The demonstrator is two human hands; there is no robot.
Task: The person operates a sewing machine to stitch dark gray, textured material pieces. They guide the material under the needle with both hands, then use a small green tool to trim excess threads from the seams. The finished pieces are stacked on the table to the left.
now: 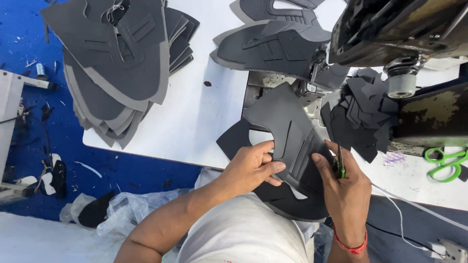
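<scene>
My left hand pinches the near edge of a dark grey shoe-upper piece that lies over the sewing machine bed. My right hand rests on the piece's right side and holds a small green-handled thread snipper between its fingers. A second dark upper piece lies under my hands at the table's near edge.
A tall stack of grey uppers sits at the table's left. More uppers lie behind the machine. Small dark cut pieces are heaped under the machine head. Green scissors lie at right. Blue floor holds scraps.
</scene>
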